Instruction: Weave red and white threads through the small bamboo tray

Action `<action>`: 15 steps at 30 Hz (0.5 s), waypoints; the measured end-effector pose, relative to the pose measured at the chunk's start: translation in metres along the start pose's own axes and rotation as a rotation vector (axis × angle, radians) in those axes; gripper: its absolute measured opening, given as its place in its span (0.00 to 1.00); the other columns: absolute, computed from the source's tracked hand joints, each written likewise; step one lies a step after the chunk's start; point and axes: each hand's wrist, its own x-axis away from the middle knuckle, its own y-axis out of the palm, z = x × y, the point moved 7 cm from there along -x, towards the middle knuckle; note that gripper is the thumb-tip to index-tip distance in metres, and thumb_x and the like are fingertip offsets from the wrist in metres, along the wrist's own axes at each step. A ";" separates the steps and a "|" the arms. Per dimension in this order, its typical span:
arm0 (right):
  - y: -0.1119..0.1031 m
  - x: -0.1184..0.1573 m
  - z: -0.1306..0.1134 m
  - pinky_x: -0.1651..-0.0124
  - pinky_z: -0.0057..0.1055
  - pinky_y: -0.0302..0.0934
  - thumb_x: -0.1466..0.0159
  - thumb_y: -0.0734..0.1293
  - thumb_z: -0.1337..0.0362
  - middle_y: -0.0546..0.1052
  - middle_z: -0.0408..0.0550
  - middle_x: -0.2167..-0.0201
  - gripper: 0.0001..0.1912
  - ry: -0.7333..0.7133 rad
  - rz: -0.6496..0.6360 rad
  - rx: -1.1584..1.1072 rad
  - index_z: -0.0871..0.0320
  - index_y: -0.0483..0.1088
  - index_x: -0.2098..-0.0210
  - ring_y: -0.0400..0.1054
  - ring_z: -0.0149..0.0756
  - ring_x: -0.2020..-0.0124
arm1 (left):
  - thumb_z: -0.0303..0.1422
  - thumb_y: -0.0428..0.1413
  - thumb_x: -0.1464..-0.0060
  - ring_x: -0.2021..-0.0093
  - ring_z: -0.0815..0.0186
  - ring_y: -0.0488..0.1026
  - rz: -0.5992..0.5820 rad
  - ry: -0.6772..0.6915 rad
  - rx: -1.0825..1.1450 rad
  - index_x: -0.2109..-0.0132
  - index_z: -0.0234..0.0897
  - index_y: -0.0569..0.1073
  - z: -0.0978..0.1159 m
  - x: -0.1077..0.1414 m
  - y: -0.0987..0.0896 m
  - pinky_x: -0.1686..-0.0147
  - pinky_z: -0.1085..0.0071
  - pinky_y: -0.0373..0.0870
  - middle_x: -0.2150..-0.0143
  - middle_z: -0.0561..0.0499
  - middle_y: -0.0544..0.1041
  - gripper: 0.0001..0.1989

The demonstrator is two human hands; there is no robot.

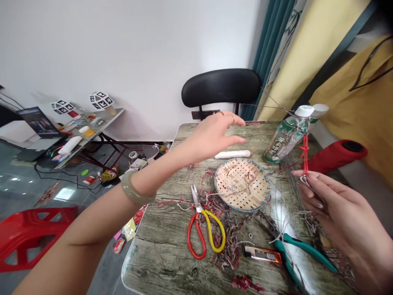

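My right hand (344, 209) pinches the lower end of a red knotted cord (304, 153), which stands upright in front of a plastic bottle (278, 141) with a white cap. Stretched out over the table's far part, my left hand (217, 133) has its thumb and fingers apart and nothing visible between them. Below that hand lie a white stick (232, 154) and a shallow woven basket (242, 184) with thread bits in it. Scissors (199, 211) with one red and one yellow handle rest on a heap of thread scraps (230, 241).
Beside my right hand are green-handled pliers (310, 250), a lighter (263, 254) and a red thread spool (337, 155). A black chair (221, 86) stands behind the table (162, 258). On the left are a red stool (37, 233) and a side table with a laptop (39, 123).
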 end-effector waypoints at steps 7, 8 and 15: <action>-0.005 0.001 -0.006 0.84 0.20 0.42 0.46 0.68 0.56 0.61 0.41 0.79 0.16 -0.039 0.088 0.057 0.57 0.72 0.60 0.48 0.24 0.81 | 0.22 0.48 0.51 0.66 0.70 0.71 -0.226 -0.185 0.415 0.63 0.29 0.72 -0.004 -0.012 0.063 0.68 0.75 0.66 0.65 0.46 0.76 0.11; -0.005 0.001 -0.007 0.84 0.20 0.42 0.46 0.68 0.56 0.62 0.41 0.79 0.17 -0.057 0.093 0.071 0.56 0.72 0.59 0.49 0.24 0.80 | 0.25 0.49 0.50 0.68 0.70 0.71 -0.301 -0.189 0.462 0.63 0.28 0.73 -0.001 -0.012 0.076 0.69 0.75 0.65 0.67 0.46 0.76 0.09; -0.003 0.002 -0.012 0.81 0.22 0.45 0.43 0.66 0.57 0.69 0.41 0.77 0.23 -0.178 0.099 0.228 0.51 0.63 0.49 0.50 0.25 0.81 | 0.36 0.56 0.53 0.72 0.71 0.67 -0.501 -0.150 0.657 0.65 0.33 0.76 0.014 -0.014 0.138 0.74 0.74 0.62 0.71 0.51 0.74 0.11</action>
